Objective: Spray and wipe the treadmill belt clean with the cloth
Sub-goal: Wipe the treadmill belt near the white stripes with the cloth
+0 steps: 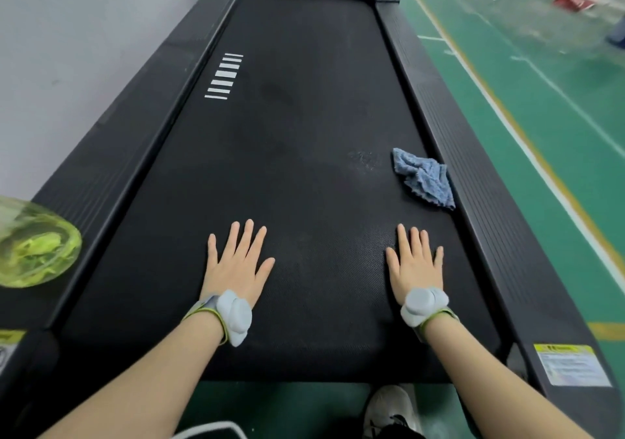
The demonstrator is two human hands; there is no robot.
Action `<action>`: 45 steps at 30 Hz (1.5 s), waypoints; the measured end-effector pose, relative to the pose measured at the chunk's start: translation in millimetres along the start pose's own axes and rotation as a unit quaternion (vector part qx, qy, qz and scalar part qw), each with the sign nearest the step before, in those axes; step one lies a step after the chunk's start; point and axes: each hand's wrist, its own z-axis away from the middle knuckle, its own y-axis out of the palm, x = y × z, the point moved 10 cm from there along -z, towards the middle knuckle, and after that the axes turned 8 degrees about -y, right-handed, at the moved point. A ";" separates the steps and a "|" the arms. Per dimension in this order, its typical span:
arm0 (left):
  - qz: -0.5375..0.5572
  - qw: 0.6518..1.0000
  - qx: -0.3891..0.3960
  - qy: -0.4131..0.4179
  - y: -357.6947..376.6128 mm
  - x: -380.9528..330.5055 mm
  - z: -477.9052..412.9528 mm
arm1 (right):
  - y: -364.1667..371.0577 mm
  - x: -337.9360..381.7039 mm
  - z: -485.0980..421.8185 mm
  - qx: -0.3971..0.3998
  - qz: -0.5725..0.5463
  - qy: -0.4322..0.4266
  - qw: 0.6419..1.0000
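The black treadmill belt (297,140) runs away from me, with white stripes (224,76) near its left edge. My left hand (236,262) lies flat on the near part of the belt, fingers spread. My right hand (416,266) lies flat a little to the right, fingers straight. A crumpled blue cloth (426,178) sits at the belt's right edge, ahead of my right hand and apart from it. A small wet patch (363,158) shows just left of the cloth. A yellow-green clear bottle (33,242) stands on the left side rail.
Black ribbed side rails (473,174) flank the belt. A grey wall is on the left. Green floor with white and yellow lines (527,134) lies to the right. A warning label (571,364) is on the right rail's near end. My white shoe (389,408) is below the belt's end.
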 end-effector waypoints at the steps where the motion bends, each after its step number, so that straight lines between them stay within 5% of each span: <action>1: 0.001 1.000 -0.014 0.004 -0.6 -0.9 1.0 | -1.0 -0.2 -0.1 -0.003 0.005 -0.001 1.000; 45: -0.015 0.999 -0.019 0.028 21.8 18.9 109.7 | 16.2 -10.9 121.6 0.029 -0.021 -0.014 0.999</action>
